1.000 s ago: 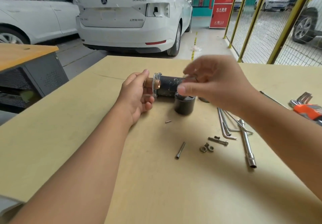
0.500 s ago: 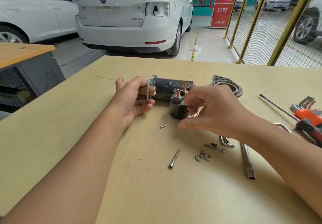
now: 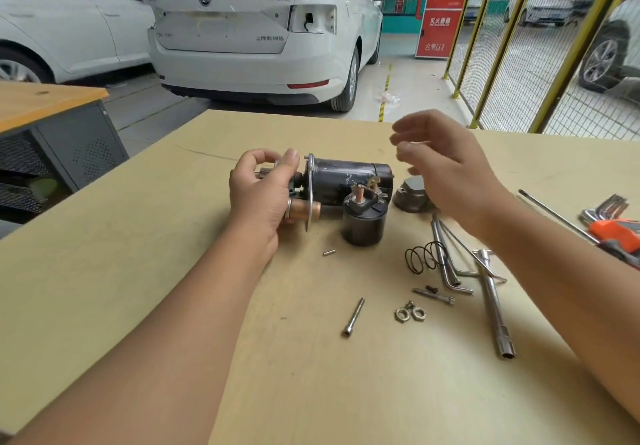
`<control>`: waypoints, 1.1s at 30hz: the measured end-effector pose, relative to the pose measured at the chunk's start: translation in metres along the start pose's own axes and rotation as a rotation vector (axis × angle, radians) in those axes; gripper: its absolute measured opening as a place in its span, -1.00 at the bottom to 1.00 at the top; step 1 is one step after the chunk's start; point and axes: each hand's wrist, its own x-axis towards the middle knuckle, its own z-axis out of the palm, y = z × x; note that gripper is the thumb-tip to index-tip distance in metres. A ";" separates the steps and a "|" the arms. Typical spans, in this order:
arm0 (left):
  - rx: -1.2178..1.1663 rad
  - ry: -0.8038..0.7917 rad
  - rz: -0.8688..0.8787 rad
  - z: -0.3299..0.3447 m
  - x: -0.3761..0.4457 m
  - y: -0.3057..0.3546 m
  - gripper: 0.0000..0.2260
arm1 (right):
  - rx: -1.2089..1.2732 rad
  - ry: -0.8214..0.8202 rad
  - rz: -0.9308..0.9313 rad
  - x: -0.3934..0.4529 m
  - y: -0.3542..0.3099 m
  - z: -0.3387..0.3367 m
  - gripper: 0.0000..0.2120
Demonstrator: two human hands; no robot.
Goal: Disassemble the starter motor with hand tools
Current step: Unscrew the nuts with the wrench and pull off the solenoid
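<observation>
1. Pale wooden surface [image 3: 173, 306] carries the starter motor [image 3: 341, 181], lying on its side near the far middle.
2. Left hand [image 3: 259, 195]: grip closed around the motor's left end, fingers curled over the shaft parts beside the metal flange; copper sleeve [image 3: 304, 209] shows just below the thumb side.
3. Right hand [image 3: 446, 171]: raised above the surface, right of the motor, apart from it; grip loose, fingers relaxed, holding nothing.
4. Black solenoid [image 3: 363, 223] stands upright, touching the motor's near side.
5. Grey end cap [image 3: 408, 195] lies just right of the motor, partly behind the right hand.
6. Coil spring [image 3: 424, 257] lies right of the solenoid, against bent hex keys [image 3: 446, 264].
7. Near front: bolt [image 3: 353, 316], two nuts [image 3: 410, 313], tube socket wrench [image 3: 495, 306], small pin [image 3: 329, 252].
</observation>
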 end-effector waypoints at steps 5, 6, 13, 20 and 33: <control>0.026 0.011 0.172 -0.002 -0.001 0.000 -0.88 | -0.134 -0.193 0.049 0.006 0.008 0.006 -0.71; 0.061 0.000 0.234 -0.003 0.000 0.001 -0.88 | -0.170 -0.201 0.029 0.007 0.008 0.006 -0.72; 0.330 -0.148 0.635 -0.002 -0.005 0.017 -0.86 | -0.020 -0.272 0.005 0.017 -0.007 0.006 -0.74; 0.478 -0.139 0.835 0.002 -0.013 0.023 -0.85 | -0.439 -0.428 -0.096 0.038 -0.035 0.039 -0.46; 0.604 0.012 0.935 0.004 -0.023 0.036 -0.83 | -0.422 -0.261 -0.211 0.032 -0.017 0.060 -0.52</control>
